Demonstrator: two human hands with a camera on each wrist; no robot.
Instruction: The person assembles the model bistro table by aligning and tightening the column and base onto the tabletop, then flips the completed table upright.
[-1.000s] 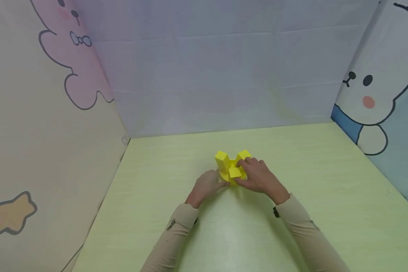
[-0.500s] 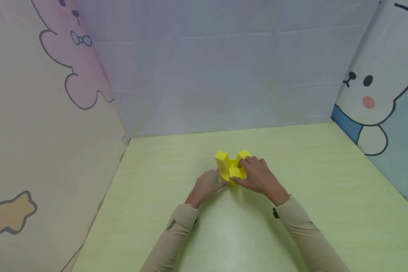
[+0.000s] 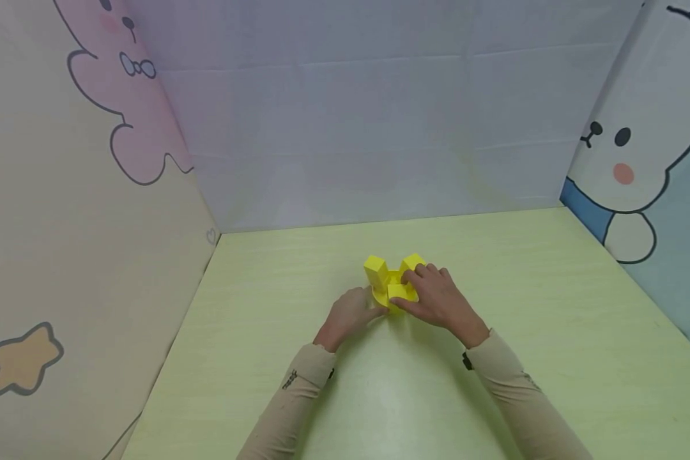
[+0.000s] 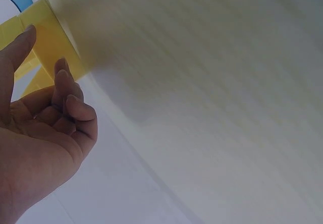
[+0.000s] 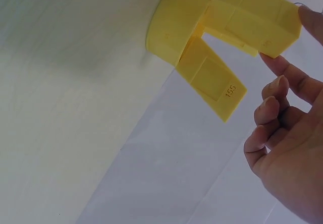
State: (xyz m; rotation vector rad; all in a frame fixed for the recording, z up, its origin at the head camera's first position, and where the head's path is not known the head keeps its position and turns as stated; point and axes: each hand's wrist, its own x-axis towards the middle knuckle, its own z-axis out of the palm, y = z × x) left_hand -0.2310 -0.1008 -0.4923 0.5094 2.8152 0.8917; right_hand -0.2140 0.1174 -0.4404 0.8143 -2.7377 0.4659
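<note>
A yellow plastic piece stands on the table, with a round base (image 3: 380, 298) and several blocky prongs slanting up and outward. My left hand (image 3: 351, 314) holds the base at its left side; in the left wrist view its thumb (image 4: 22, 45) and index finger lie against the yellow wall, the other fingers curled. With thumb and index finger, my right hand (image 3: 439, 298) pinches the near prong (image 3: 397, 292) by its upper end. A neighbouring prong (image 5: 212, 82) marked 155 shows in the right wrist view. The right hand partly covers the far right prong (image 3: 412, 261).
The pale green tabletop (image 3: 276, 281) spreads around the piece. A whitish back wall (image 3: 345, 140) rises behind it, and side walls with cartoon figures, including a white one (image 3: 638, 115), border the table left and right.
Very little differs. The right thumb has shifted slightly leftward on the near prong; the left hand and the base stay in place.
</note>
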